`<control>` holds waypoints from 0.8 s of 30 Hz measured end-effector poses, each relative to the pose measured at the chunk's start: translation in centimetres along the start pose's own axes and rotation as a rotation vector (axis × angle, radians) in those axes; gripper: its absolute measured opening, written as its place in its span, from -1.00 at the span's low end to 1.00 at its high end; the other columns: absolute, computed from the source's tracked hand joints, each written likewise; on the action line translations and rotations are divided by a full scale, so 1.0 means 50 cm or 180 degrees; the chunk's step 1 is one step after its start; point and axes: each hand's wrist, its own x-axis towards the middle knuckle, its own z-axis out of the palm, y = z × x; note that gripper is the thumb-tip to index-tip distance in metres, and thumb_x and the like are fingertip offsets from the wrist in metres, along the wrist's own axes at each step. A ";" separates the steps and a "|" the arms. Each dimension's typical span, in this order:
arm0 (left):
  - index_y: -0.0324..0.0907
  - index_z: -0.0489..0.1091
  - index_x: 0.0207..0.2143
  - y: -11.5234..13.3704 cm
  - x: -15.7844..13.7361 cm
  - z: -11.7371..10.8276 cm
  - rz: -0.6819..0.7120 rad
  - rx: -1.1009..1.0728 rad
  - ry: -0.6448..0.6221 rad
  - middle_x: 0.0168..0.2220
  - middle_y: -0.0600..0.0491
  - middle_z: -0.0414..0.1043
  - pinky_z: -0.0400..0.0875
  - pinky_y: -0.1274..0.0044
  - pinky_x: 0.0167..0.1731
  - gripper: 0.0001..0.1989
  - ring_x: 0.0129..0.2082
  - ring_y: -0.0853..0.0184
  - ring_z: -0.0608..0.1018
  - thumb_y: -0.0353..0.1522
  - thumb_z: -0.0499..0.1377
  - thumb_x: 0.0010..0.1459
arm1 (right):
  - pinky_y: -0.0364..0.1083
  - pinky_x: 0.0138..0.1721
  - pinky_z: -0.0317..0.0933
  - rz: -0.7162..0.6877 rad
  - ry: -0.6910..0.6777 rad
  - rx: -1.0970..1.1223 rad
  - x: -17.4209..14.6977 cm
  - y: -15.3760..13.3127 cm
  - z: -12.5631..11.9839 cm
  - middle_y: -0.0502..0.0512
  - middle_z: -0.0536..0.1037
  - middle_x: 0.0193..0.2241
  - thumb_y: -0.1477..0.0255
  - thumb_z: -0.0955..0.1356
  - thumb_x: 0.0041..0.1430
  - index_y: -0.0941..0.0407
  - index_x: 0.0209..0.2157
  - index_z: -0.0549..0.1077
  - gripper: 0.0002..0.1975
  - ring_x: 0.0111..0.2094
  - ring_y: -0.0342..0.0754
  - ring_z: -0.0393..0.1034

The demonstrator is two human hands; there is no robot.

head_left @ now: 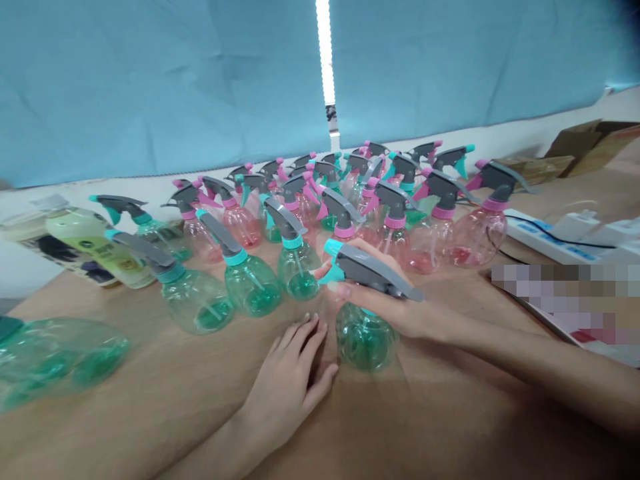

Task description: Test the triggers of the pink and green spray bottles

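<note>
My right hand [400, 307] is closed around the neck of a green spray bottle [367, 340], under its grey trigger head with a teal nozzle. The bottle is upright, close above or on the table; I cannot tell which. My left hand [287, 373] lies palm down on the wooden table [210, 400], fingers stretched out, just left of that bottle and holding nothing. Beyond it stand several green spray bottles with teal collars, the nearest being a green spray bottle [299, 267] and another green spray bottle [253, 283].
Rows of pink spray bottles [423, 243] fill the back. Toiletry bottles [100, 243] stand left, and green bottles [65, 353] sit at the left edge. On the right are a power strip [545, 237] with cables, a blurred-out flat object [570, 313] and cardboard boxes [590, 150].
</note>
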 end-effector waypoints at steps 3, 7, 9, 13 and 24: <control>-0.25 0.20 0.19 0.000 0.000 -0.002 0.0001 0.0043 -0.0020 0.18 -0.19 0.29 0.32 0.20 0.07 -0.53 0.16 0.04 0.36 -0.23 0.06 0.30 | -0.11 -0.36 0.15 -0.0018 0.0024 -0.0052 0.000 0.000 0.000 -0.09 0.40 -0.39 0.33 0.37 0.19 0.04 -0.23 0.30 -0.82 -0.46 -0.18 0.22; -0.23 0.21 0.18 0.000 0.000 -0.002 -0.0030 0.0057 -0.0012 0.18 -0.18 0.29 0.32 0.19 0.07 -0.53 0.15 0.04 0.36 -0.22 0.07 0.29 | -0.11 -0.36 0.13 0.0020 0.0018 -0.0074 0.000 -0.001 0.001 -0.11 0.35 -0.44 0.32 0.37 0.19 0.03 -0.25 0.28 -0.83 -0.47 -0.17 0.18; -0.23 0.21 0.17 -0.001 0.000 0.000 -0.0034 0.0045 -0.0003 0.18 -0.18 0.29 0.32 0.19 0.06 -0.53 0.14 0.03 0.37 -0.22 0.07 0.28 | -0.11 -0.36 0.13 0.0029 0.0014 -0.0041 -0.001 -0.001 0.002 -0.12 0.33 -0.46 0.32 0.36 0.20 0.03 -0.24 0.28 -0.83 -0.48 -0.18 0.17; -0.21 0.21 0.18 -0.001 0.000 0.002 -0.0010 -0.0012 0.0029 0.18 -0.16 0.29 0.32 0.20 0.06 -0.56 0.15 0.05 0.36 -0.26 0.04 0.30 | -0.11 -0.36 0.12 0.0061 0.0003 -0.0022 -0.002 -0.002 0.002 -0.12 0.33 -0.45 0.32 0.37 0.20 0.03 -0.24 0.28 -0.82 -0.48 -0.18 0.17; -0.22 0.19 0.20 -0.001 0.000 -0.002 -0.0042 -0.0050 -0.0069 0.19 -0.16 0.27 0.32 0.20 0.07 -0.57 0.17 0.06 0.33 -0.28 0.00 0.33 | -0.12 -0.39 0.12 0.0024 -0.0003 -0.0155 0.000 -0.002 0.000 -0.11 0.36 -0.45 0.33 0.36 0.19 0.03 -0.23 0.28 -0.83 -0.47 -0.17 0.19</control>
